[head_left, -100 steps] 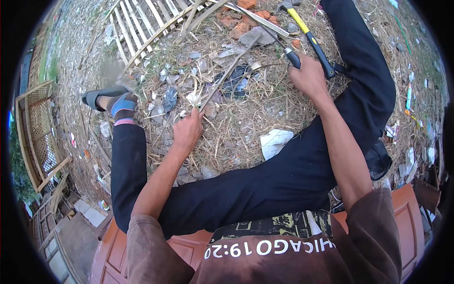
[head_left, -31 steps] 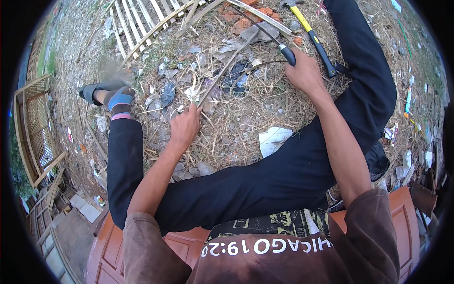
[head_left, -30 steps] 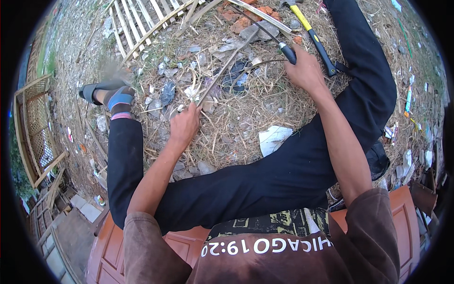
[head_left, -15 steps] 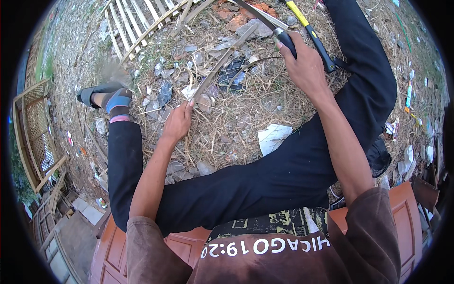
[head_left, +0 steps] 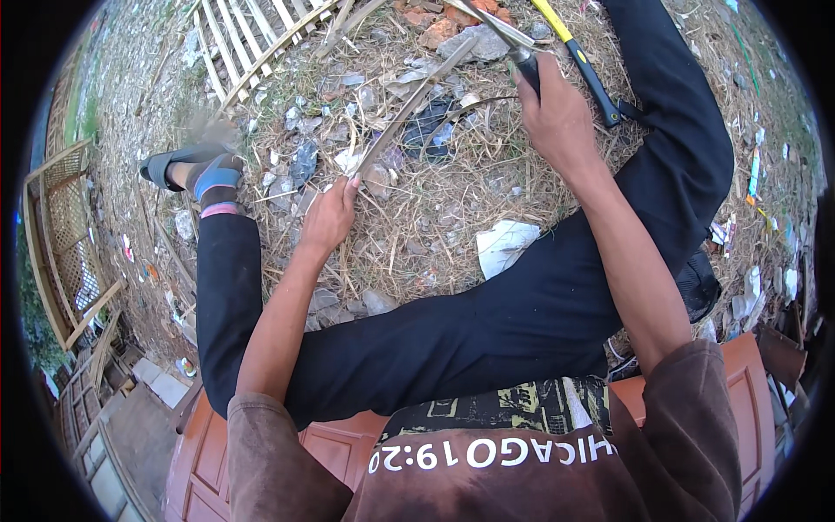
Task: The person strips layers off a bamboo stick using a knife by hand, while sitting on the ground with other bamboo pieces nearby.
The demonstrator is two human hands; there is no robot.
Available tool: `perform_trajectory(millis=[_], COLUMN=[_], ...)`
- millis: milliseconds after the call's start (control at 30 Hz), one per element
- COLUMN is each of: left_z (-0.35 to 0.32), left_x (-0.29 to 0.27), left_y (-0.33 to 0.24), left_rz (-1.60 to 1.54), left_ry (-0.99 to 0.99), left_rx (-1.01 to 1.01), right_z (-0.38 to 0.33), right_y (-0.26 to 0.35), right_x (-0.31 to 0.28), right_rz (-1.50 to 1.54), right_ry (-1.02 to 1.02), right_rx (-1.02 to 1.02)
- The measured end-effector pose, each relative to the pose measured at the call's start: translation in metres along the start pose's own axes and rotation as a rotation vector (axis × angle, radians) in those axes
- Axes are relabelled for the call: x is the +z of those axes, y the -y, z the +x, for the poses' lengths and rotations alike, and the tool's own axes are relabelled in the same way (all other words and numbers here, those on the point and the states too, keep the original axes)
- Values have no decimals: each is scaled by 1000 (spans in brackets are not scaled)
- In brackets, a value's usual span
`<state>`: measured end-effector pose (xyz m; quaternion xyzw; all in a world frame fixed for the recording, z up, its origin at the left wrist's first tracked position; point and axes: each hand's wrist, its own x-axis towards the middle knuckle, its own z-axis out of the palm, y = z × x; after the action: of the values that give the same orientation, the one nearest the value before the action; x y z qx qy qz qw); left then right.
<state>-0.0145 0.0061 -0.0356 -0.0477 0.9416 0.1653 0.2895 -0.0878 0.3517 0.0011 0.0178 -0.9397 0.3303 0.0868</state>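
Observation:
My left hand (head_left: 328, 211) is closed on the near end of a thin split-bamboo strip (head_left: 409, 109), which slants away from me and to the right. In my right hand (head_left: 559, 117) is a long-bladed knife; my fingers wrap its black handle (head_left: 527, 76). Its dark blade (head_left: 491, 23) points away and left, past the far end of the strip, and runs out of the picture at the top. Whether blade and strip touch, I cannot tell. A tool with a yellow and black handle (head_left: 577, 56) lies just right of the knife, its head out of view.
Dry straw, stones and scraps of black plastic (head_left: 426, 130) cover the ground between my legs. Far left lies a bamboo slat frame (head_left: 230, 52); a woven lattice panel (head_left: 80, 235) stands at the left edge. A white scrap (head_left: 506, 244) rests beside my thigh. Beneath me is a reddish-brown panelled board (head_left: 335, 461).
The knife has turned a little more upright, its blade swinging slightly right. My left hand and the bamboo strip have shifted only slightly.

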Motion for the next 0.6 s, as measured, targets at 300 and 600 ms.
perform_trajectory(millis=[300, 600], left_z=[3, 1], left_x=[0, 6], left_y=[-4, 5], left_rz=[-14, -1], left_ry=[2, -22], left_rx=[11, 39], right_z=[-4, -3], right_y=[2, 1], right_x=[-4, -3], right_rz=[136, 37], right_ry=[-136, 77], right_rx=[-85, 44])
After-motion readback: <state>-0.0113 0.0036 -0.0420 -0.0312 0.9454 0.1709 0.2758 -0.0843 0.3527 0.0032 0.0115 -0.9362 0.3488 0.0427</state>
